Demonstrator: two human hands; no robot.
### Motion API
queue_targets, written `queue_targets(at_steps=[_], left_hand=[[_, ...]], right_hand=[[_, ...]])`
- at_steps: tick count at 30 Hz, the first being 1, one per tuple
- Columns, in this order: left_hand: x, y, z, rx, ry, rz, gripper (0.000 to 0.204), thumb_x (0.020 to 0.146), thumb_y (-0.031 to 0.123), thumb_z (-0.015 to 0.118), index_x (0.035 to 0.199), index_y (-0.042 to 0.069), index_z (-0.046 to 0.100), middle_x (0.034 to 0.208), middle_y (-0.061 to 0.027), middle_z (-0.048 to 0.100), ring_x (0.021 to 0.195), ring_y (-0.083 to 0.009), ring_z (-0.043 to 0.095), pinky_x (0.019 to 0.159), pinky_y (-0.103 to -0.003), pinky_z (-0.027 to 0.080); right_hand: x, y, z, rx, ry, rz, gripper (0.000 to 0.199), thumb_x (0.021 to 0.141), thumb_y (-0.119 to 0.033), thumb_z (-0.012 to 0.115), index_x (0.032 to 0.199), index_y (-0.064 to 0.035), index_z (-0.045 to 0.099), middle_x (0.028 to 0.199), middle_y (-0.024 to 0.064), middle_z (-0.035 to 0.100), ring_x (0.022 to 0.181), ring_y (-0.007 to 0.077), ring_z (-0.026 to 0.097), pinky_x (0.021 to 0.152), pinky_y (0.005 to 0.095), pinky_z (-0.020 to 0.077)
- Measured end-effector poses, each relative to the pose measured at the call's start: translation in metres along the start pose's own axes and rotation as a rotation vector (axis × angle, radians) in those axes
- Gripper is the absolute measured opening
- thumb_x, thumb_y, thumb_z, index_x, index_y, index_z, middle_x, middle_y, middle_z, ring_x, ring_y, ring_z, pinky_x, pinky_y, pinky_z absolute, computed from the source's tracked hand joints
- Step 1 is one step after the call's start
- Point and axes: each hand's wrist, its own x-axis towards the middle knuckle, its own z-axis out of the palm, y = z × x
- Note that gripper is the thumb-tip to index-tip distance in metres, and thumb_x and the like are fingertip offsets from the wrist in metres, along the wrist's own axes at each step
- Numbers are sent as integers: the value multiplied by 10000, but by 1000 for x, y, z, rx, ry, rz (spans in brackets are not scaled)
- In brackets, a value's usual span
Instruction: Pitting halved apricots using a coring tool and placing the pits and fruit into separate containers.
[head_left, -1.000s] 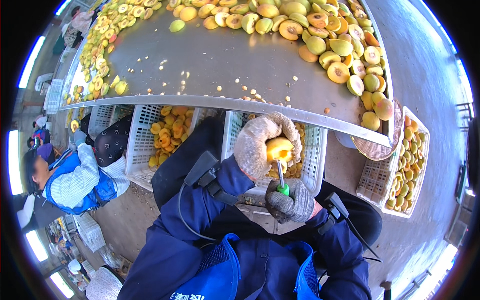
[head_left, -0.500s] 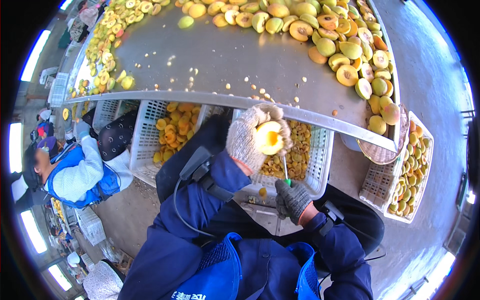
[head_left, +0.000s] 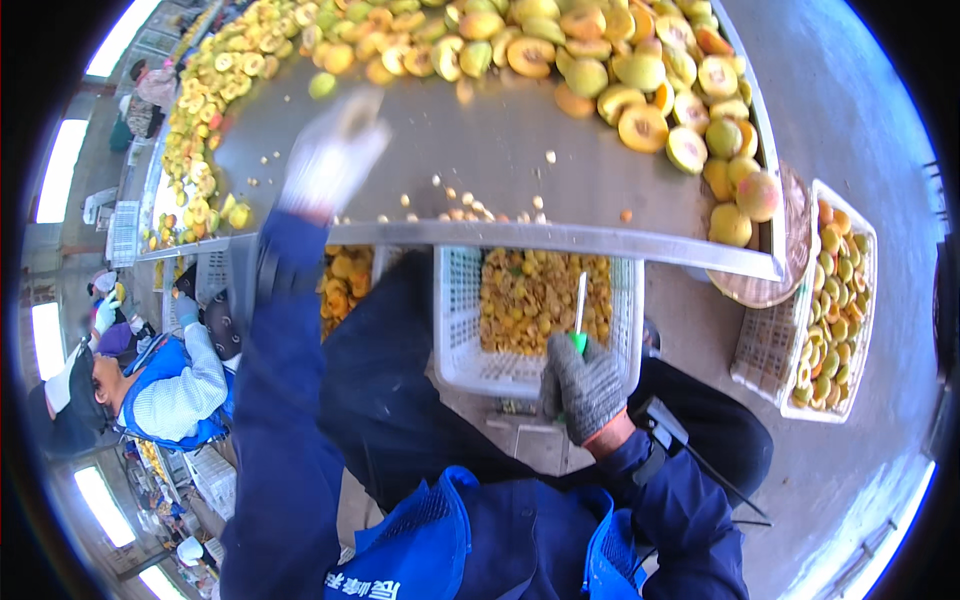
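My left hand, in a pale knitted glove, reaches over the metal table; it is blurred by motion, so its fingers and anything in them cannot be made out. Just beyond it lie halved yellow peaches. In my right hand, gloved in grey, is a green-handled tool with a slim metal blade pointing up and away. The blade stands over a white plastic crate that sits under the table edge, filled with small yellow-brown bits.
More peach halves heap along the table's far and right sides, with small pale kernels near its front lip. On the right are a round wicker basket and a crate of peaches. A co-worker in a blue vest sits at left.
My left hand held a cut peach beside the blade; it has since swung forward and left over the table. My right hand stays low, the tool now upright and apart from the fruit.
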Motion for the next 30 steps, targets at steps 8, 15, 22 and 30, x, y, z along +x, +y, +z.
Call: queue_targets(at_steps=[8,15,22,30], left_hand=[[105,9,136,-2,41,-322,524,765,291,688,1227,82,555,1092,-223,665,1014,-397,634,880,-467,511],[0,29,51,-1068,-92,-661,323,931,277,482,979,6,651,722,-47,588,566,-104,518,492,-245,399],[-86,92,-20,-1759,-148,-778,399,830,234,502,1115,-32,588,930,-228,671,689,-279,661,532,-310,501],[-93,81,-13,-2043,-122,-711,523,901,396,419,1156,-18,611,949,-238,671,684,-331,646,461,-330,469]], right_hand=[[4,-43,-23,348,100,-152,257,993,-284,568,884,-58,514,547,39,494,382,157,479,359,311,410],[6,-26,-17,-346,77,-262,276,941,-282,622,910,-11,575,592,117,601,535,278,632,507,409,500],[78,82,-22,-1356,-114,-337,305,905,-334,612,987,-42,645,844,221,686,822,410,667,738,513,516],[92,109,-16,-1678,-441,-176,394,881,-422,572,986,-64,696,962,204,702,925,398,661,808,488,513]])
